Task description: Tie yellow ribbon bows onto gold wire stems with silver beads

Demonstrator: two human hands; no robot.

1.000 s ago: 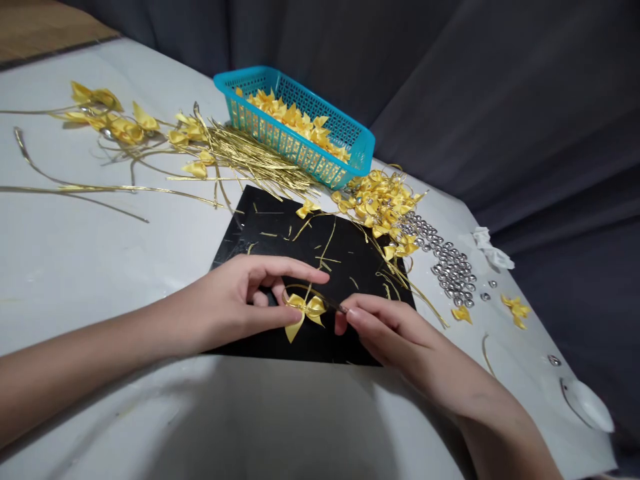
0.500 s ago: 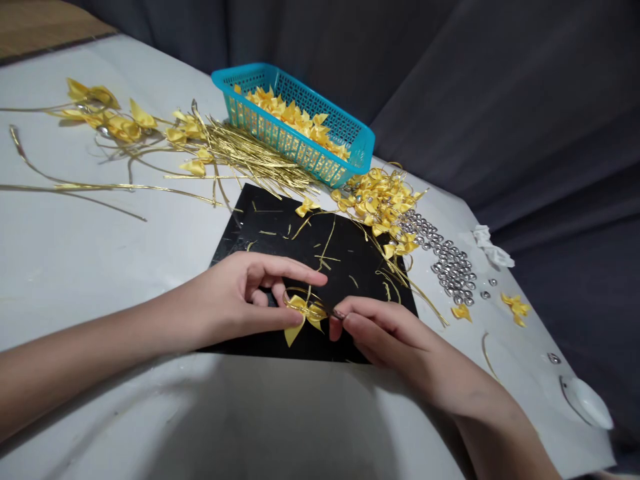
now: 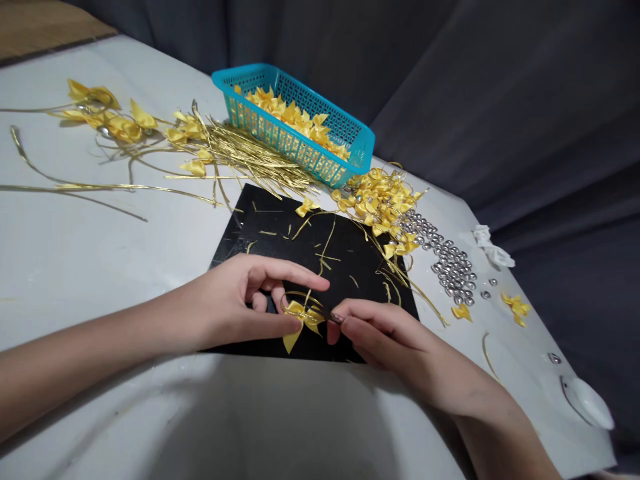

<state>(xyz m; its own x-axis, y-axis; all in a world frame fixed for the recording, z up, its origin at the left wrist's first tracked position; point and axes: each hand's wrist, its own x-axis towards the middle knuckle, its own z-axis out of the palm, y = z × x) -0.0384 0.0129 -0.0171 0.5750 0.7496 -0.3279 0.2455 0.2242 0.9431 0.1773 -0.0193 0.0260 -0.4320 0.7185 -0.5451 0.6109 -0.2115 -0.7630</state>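
Note:
My left hand (image 3: pixel 250 300) is closed round a yellow ribbon bow (image 3: pixel 294 325) low over a black mat (image 3: pixel 280 233); its thumb presses on the bow while the index finger reaches out above. A loop of gold cord (image 3: pixel 300 293) runs across the bow. Between the thumb and bent fingers of my right hand (image 3: pixel 370 330) is pinched a thin dark tool (image 3: pixel 334 317), perhaps tweezers. Its tip points left at the cord and bow; whether it touches them I cannot tell. Another yellow bow and scraps of gold cord lie on the mat.
A blue basket (image 3: pixel 300 150) of yellow bows stands at the back, with a bundle of gold cords (image 3: pixel 250 157) before it. Right of the mat are a heap of corded bows (image 3: pixel 380 197), many silver beads (image 3: pixel 454 273) and a white round object (image 3: pixel 587 403). More bows (image 3: pixel 125 127) lie at left.
My right hand and its tool have shifted slightly to the left, closer to the bow. The left hand and bow have barely moved.

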